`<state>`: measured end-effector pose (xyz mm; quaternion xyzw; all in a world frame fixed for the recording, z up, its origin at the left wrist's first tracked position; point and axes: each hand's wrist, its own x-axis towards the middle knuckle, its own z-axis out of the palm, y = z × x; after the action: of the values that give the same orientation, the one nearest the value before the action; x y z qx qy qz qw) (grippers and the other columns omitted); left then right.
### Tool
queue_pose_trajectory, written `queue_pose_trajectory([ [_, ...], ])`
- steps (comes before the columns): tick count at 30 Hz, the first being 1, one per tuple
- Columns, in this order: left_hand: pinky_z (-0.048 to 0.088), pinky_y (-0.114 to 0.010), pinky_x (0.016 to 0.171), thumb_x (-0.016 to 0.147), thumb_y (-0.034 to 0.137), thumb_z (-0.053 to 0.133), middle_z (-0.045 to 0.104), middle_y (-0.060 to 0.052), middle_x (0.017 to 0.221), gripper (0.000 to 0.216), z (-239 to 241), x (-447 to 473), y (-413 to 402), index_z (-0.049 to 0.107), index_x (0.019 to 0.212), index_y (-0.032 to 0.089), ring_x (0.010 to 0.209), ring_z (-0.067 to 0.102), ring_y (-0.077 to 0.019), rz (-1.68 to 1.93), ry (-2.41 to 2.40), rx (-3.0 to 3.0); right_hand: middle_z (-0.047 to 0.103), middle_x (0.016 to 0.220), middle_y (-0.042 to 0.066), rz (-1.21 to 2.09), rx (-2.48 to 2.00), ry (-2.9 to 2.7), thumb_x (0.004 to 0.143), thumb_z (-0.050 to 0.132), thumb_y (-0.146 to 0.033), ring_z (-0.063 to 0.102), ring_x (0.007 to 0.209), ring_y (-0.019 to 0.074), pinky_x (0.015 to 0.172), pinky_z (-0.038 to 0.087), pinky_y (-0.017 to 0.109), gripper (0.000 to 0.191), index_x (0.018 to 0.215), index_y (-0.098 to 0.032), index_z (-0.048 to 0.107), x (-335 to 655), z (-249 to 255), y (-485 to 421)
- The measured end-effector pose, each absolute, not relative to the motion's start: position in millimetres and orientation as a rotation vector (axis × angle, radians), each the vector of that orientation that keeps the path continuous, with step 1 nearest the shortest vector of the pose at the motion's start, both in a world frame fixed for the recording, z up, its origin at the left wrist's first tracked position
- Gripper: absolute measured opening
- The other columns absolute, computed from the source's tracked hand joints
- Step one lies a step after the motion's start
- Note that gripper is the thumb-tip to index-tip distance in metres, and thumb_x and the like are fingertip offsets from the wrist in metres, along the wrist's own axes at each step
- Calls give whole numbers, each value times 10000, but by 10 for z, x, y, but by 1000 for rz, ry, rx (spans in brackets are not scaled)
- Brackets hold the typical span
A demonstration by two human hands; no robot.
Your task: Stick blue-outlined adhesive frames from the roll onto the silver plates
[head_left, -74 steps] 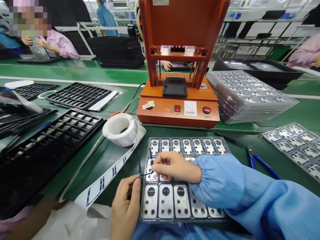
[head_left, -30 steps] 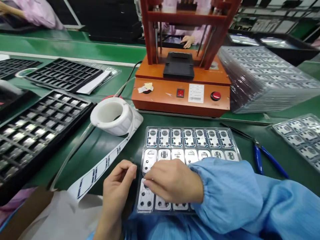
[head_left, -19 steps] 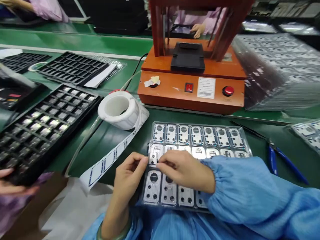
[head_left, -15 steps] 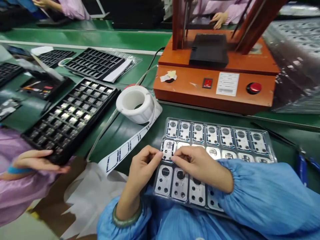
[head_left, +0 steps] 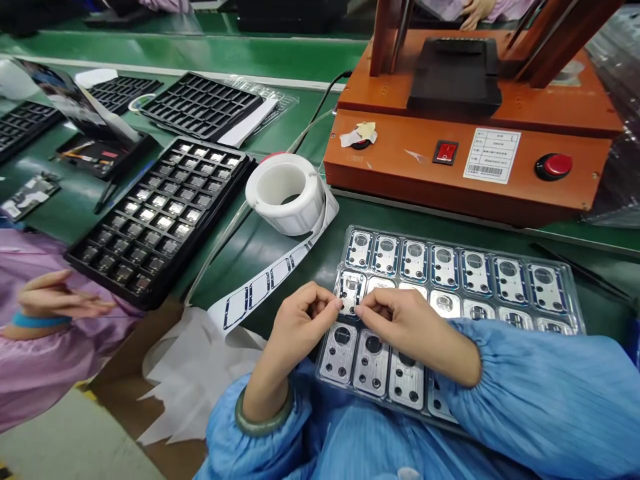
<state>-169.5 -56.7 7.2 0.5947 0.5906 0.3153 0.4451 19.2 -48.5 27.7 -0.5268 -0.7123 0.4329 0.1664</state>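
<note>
A clear blister tray (head_left: 560,313) of small metal plates lies on the green mat before me, its near edge over my lap. My left hand (head_left: 300,327) and my right hand (head_left: 405,323) meet over the leftmost plate (head_left: 350,288) in the tray's second row. Both pinch with fingertips closed at that plate; what they pinch is too small to make out. A white roll of label tape (head_left: 285,193) stands left of the tray, its printed strip (head_left: 260,290) trailing toward my left hand.
An orange press fixture (head_left: 465,153) with a red button stands behind the tray. A black tray of parts (head_left: 160,213) lies at left, more black trays beyond it. A co-worker's hand (head_left: 55,300) and pink sleeve reach in at far left. Backing paper lies at the table edge.
The view has swung left and down. My hands moved up from the tray's lower rows and came together over the second-row left plate. A co-worker's hand appeared at left.
</note>
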Motion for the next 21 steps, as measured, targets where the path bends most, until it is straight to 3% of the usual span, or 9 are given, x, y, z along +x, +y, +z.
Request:
queue_pose_trajectory([
  [21,318,-192,476,789,272,618,474,47,586,159,48,-1700,-550,607,670,167,517,402,-70,758,1478,1539,618,618,-43,1238,-1558,-2048,861,523,-260,540,570,112,536,349,230,190,721,-211,643,166,277,-485],
])
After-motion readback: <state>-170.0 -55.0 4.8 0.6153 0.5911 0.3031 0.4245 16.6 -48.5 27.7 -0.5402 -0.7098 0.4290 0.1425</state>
